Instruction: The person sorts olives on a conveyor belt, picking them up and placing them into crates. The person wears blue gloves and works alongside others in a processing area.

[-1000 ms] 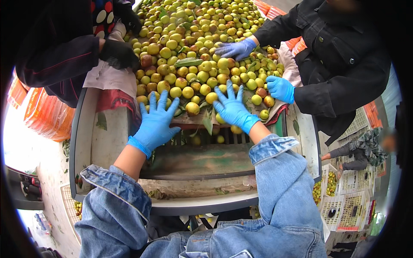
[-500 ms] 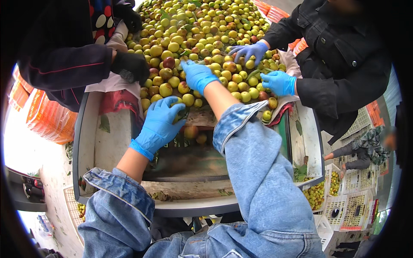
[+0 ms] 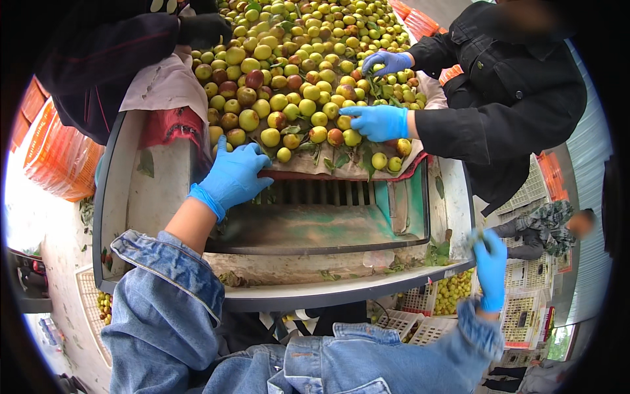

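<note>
Your left grip [image 3: 233, 175]: loose, by fruit [image 3: 307, 107]; right grip [image 3: 492, 268]: blurred, closure unclear; likely sorting; next, presumably, right to fruit.

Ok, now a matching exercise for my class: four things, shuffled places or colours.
1. Wearer's blue-gloved left hand
2. Wearer's blue-gloved right hand
3. Heap of round fruit
4. Orange plastic-wrapped bundle

A. Mostly yellow-green, some reddish
B. Left of the grey-rimmed white tray
C. At the heap's near edge
D. By the tray's near right corner

Pairs: 1-C, 2-D, 3-A, 4-B
</note>
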Demonstrator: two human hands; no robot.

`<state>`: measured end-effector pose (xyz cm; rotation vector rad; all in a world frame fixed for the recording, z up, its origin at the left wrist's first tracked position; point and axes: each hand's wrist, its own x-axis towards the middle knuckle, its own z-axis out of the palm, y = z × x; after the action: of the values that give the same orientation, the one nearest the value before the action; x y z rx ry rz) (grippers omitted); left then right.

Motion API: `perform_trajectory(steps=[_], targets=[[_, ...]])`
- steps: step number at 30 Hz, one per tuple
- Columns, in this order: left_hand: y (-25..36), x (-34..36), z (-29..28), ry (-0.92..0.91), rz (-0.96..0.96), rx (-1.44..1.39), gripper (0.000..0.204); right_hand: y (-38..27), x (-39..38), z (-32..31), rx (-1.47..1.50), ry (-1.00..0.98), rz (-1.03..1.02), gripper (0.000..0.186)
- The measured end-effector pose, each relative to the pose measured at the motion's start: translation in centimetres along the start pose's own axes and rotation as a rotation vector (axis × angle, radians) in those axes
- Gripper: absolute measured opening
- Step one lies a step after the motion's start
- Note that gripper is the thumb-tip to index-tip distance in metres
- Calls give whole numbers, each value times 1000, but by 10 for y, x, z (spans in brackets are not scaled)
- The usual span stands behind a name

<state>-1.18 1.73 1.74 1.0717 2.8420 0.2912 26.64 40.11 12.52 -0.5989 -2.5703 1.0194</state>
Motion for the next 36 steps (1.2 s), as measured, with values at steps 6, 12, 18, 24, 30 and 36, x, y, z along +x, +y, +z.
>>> perform_trajectory(steps=[6,12,18,24,30,36], targets=[[0,8,-3,166,32,-1,33,44,-89,-54,-890,-275,488,38],[4,-9,-7,37,-223,200,86,-46,35,81,-234,-404,-342,56],[13,-2,-6,52,65,111,75,-32,130,203,-457,-445,-646,73],[13,-6,-8,-6,249,38,52,-52,108,240,-587,-523,-921,66],[10,-4,10,-75,529,-171,37,-69,162,247,-527,-179,-739,63],[9,-2,7,-120,489,-289,30,-74,139,256,-603,-442,-705,75]])
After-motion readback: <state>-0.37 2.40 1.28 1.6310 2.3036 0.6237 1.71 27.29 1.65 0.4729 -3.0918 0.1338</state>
